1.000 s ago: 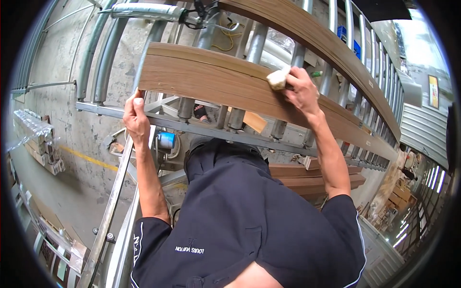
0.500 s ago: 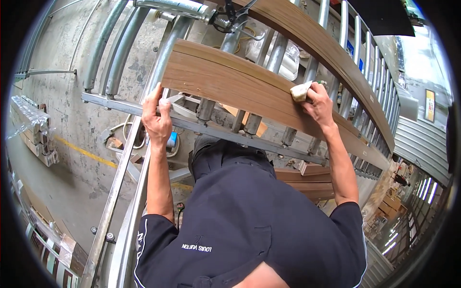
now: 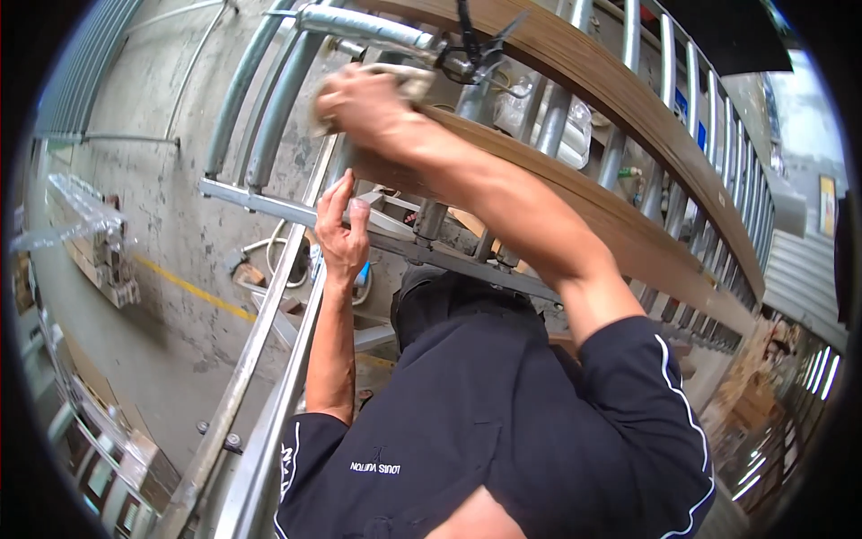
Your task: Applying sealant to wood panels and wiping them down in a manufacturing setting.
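A long brown wood-grain board (image 3: 575, 211) lies slantwise across the metal rollers in front of me. My right hand (image 3: 366, 110) reaches across to its left end, closed on a whitish cloth (image 3: 411, 83); motion blurs the hand, and my forearm covers part of the board. At the board's near left corner is my left hand (image 3: 343, 238), its fingers stretched up and thumb apart. It seems to touch the board's end, though the contact is hard to make out.
A second brown board (image 3: 620, 94) lies farther back on the rollers. Above the right hand sits a silvery cylindrical tool (image 3: 368, 25) with black parts and a hooked rod. A metal side rail (image 3: 269, 205) edges the roller frame. Plastic-wrapped pieces (image 3: 94, 238) stand at left.
My right hand has swept left with the cloth, from the board's middle to its left end. The left hand stays by the near left corner. The whole view has shifted slightly.
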Demonstrator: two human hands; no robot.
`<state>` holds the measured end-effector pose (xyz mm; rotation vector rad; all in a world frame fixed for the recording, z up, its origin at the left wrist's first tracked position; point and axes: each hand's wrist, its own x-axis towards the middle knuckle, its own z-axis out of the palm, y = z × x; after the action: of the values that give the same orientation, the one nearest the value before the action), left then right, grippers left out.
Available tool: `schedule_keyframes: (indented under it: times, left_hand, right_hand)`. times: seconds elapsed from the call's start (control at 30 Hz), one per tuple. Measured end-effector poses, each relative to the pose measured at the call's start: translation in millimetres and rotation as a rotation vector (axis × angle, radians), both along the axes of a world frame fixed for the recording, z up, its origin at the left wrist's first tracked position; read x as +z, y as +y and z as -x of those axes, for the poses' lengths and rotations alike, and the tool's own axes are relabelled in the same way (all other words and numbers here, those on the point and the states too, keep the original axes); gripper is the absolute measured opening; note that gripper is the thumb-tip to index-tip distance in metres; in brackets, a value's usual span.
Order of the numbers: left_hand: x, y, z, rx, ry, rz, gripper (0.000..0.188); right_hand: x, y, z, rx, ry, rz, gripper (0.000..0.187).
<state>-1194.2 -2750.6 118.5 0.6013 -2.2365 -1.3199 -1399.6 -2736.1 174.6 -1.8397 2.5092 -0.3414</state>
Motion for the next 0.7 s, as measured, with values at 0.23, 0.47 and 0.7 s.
schedule_keyframes:
  times: [0.23, 0.47, 0.7]
  left_hand:
    - [5.8, 2.3, -1.4, 0.205, 0.118, -0.140, 0.016]
    - [70.1, 48.4, 50.3, -0.400, 0.003, 0.572, 0.023]
    - [46.5, 115.1, 88.8, -0.486, -0.278, 0.795, 0.053]
  right_hand:
    - [58.2, 31.8, -45.6, -0.083, -0.253, 0.591, 0.019]
    - [63.7, 250.4, 61.4, -0.480, 0.161, 0.332, 0.032]
    - [66.3, 317.6, 76.9, -0.561, 0.205, 0.107, 0.028]
